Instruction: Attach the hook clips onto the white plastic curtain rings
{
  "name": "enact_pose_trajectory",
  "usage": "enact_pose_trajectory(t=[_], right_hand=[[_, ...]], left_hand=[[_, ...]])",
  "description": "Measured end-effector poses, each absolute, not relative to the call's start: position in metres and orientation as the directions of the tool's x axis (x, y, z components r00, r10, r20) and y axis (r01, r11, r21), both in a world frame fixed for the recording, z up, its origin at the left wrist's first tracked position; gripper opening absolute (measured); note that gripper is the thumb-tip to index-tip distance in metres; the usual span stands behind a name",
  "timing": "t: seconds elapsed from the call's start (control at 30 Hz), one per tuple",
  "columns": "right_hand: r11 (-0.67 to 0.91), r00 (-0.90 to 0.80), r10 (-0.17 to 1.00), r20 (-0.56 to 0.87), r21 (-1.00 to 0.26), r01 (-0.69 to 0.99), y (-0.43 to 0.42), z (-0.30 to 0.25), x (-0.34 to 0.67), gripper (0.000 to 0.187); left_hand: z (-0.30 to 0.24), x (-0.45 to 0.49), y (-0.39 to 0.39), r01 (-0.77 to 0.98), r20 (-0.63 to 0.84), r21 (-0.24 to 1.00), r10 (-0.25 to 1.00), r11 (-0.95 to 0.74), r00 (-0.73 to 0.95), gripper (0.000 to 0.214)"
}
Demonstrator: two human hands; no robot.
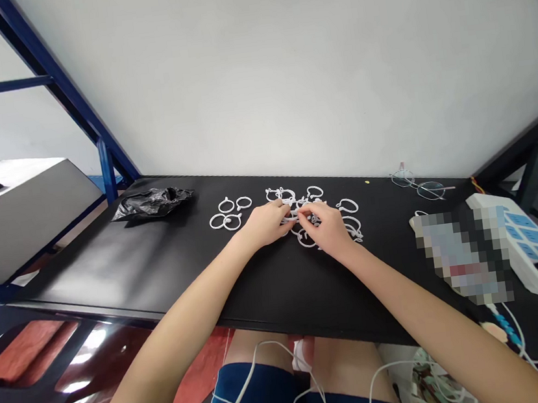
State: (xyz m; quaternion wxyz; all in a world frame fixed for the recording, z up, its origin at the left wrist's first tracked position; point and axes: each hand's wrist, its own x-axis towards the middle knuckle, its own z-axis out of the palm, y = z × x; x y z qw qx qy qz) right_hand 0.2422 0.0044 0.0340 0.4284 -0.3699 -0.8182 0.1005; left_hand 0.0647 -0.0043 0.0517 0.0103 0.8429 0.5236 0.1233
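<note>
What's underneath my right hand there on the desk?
White rings show around your right hand on the black desk, and some may continue beneath it. Whatever lies directly under the palm is covered.

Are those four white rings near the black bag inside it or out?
Out. The four white rings lie on the black table, apart from the black bag.

The left arm [181,323] reaches up from the lower left, the right arm [424,307] from the lower right, both bare along the forearm. They converge so that the left hand [270,223] and right hand [327,226] nearly meet, backs upward. The left fingers curl inward near the thumb; the right thumb and index finger pinch together.
</note>
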Motion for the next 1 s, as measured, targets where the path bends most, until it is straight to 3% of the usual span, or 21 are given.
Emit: enact_pose_trajectory(t=[1.0], right_hand=[[0.713,-0.419,0.696,0.584,-0.494,0.498,0.0024,0.0296,0.2377,0.014]], left_hand=[[0.0553,0.0654,-0.0062,0.888,0.169,0.141,0.894,-0.439,0.415,0.021]])
